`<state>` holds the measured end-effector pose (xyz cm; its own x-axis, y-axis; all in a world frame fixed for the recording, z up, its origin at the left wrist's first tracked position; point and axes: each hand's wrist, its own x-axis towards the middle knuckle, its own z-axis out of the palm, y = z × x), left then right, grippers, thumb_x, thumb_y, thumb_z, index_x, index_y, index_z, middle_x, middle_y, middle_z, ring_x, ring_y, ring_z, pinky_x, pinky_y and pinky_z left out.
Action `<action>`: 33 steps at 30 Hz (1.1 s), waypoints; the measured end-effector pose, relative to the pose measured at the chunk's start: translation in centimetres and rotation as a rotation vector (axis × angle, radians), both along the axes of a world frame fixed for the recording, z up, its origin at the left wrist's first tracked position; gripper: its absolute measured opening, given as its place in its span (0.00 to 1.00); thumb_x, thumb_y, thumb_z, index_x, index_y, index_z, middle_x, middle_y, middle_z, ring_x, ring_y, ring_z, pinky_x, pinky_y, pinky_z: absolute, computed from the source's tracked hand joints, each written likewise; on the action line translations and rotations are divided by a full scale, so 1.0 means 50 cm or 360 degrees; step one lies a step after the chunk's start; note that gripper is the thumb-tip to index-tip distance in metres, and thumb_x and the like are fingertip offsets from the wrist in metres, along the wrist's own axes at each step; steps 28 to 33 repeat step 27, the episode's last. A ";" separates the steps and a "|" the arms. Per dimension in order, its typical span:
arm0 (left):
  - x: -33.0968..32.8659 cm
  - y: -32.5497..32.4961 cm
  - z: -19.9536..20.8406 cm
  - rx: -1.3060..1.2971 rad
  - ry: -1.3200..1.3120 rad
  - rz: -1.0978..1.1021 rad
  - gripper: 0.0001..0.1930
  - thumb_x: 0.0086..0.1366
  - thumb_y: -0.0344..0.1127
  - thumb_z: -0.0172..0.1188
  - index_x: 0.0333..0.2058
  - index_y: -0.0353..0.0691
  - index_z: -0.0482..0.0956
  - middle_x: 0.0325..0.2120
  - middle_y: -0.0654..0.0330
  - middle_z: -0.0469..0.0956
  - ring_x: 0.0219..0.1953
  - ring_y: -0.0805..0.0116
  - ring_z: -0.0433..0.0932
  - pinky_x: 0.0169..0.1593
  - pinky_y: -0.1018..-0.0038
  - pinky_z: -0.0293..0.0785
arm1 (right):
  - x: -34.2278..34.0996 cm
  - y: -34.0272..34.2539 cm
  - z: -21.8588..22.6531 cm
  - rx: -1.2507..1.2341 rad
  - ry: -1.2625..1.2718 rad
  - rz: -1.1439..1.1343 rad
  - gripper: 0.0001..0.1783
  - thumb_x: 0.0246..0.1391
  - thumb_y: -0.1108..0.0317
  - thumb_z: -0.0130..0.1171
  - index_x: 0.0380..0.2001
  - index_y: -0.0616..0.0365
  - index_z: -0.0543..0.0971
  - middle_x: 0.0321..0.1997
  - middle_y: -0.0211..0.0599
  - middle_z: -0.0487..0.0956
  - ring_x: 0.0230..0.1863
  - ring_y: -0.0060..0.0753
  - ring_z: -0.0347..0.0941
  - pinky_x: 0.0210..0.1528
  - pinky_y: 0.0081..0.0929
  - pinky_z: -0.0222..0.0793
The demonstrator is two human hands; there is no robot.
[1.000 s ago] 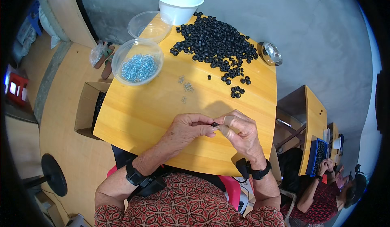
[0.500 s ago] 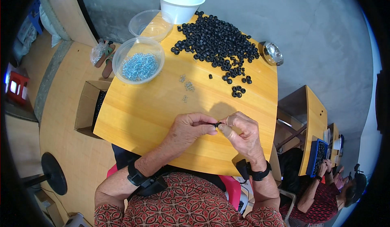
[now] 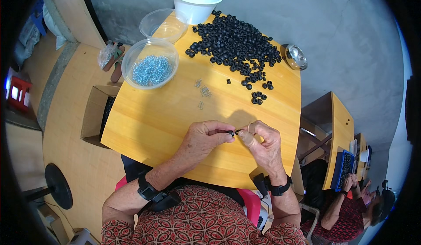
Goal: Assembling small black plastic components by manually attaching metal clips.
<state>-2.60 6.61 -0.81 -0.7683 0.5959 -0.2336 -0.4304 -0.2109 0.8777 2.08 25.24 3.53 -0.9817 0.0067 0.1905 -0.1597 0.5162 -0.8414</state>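
My left hand [image 3: 202, 138] pinches a small round black part [image 3: 230, 133] between thumb and fingertips, above the near part of the wooden table [image 3: 149, 126]. Close against it, my right hand [image 3: 265, 145] is closed at the fingertips on a small dark piece [image 3: 237, 132], too small to name. Whether the two pieces touch, I cannot tell. Beyond my hands lie several tiny clear pieces [image 3: 204, 91]. A big pile of round black parts [image 3: 237, 39] covers the far side, with a few strays nearer me.
A clear tub [image 3: 172, 78] of small bluish pieces stands at the left edge. Behind it are another clear tub [image 3: 147, 25] and a white bowl [image 3: 197, 6]. A shiny metal bowl [image 3: 295, 57] tilts at the far right. A co-worker's hands [image 3: 351, 181] work over a blue tray [image 3: 340, 175].
The black part has turned in my left fingertips and its round side now shows. My right fingertips have shifted slightly, and a small dark piece shows between them.
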 end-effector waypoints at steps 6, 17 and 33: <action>0.001 0.004 -0.002 0.0040 0.0006 0.0024 0.12 0.61 0.27 0.63 0.44 0.31 0.80 0.39 0.59 0.82 0.41 0.75 0.78 0.49 0.79 0.74 | -0.005 -0.009 0.010 0.0171 0.0100 0.0069 0.08 0.48 0.76 0.65 0.22 0.64 0.75 0.23 0.38 0.76 0.25 0.34 0.73 0.30 0.28 0.68; 0.003 -0.003 -0.003 -0.0039 0.0051 0.0131 0.11 0.62 0.27 0.61 0.43 0.32 0.80 0.37 0.60 0.81 0.40 0.76 0.77 0.47 0.81 0.72 | -0.006 -0.030 -0.003 0.0895 0.0663 0.0243 0.05 0.44 0.76 0.64 0.26 0.61 0.77 0.26 0.38 0.76 0.27 0.41 0.72 0.31 0.34 0.70; -0.005 -0.002 -0.005 0.0032 -0.0035 -0.0009 0.12 0.62 0.29 0.62 0.45 0.34 0.79 0.40 0.61 0.81 0.45 0.76 0.77 0.51 0.79 0.72 | 0.006 -0.046 0.007 0.1257 0.0661 0.0091 0.14 0.41 0.68 0.70 0.34 0.58 0.79 0.27 0.37 0.75 0.29 0.40 0.73 0.33 0.33 0.68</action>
